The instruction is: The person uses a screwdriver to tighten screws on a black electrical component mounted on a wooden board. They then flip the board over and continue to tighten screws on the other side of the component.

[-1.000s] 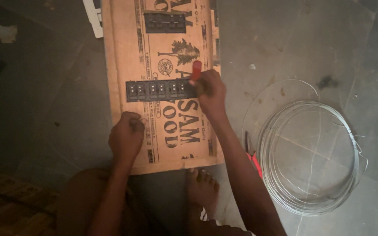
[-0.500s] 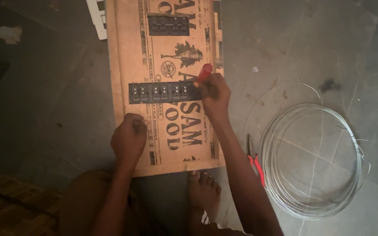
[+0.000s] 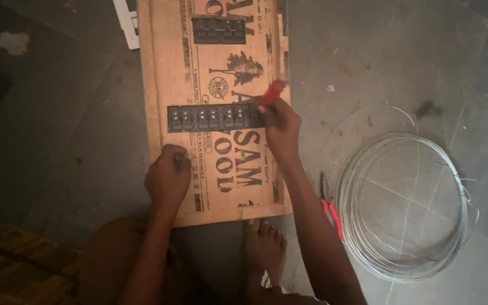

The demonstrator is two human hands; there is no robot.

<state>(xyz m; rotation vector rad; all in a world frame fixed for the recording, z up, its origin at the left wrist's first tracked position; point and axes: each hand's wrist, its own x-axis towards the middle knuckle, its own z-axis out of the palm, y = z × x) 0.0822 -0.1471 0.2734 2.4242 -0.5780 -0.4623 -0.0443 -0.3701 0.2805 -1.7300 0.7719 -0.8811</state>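
Note:
A printed plywood board (image 3: 165, 68) lies on the floor in front of me. Across its middle sits a long black switch strip (image 3: 210, 118). My right hand (image 3: 280, 127) grips a red-handled screwdriver (image 3: 271, 91) at the strip's right end; the tip is hidden by my fingers. My left hand (image 3: 168, 178) is a closed fist pressing on the board's lower left part, below the strip. A second black switch block (image 3: 219, 29) sits near the board's far end.
A coil of thin grey wire (image 3: 405, 206) lies on the floor at the right. Red-handled pliers (image 3: 330, 204) rest beside my right forearm. My bare foot (image 3: 264, 248) is at the board's near edge. A white piece (image 3: 126, 20) lies at the board's upper left.
The view has shifted slightly, so the board sits a little lower in frame. My right hand stays at the strip's right end with the screwdriver. The left fist holds its place.

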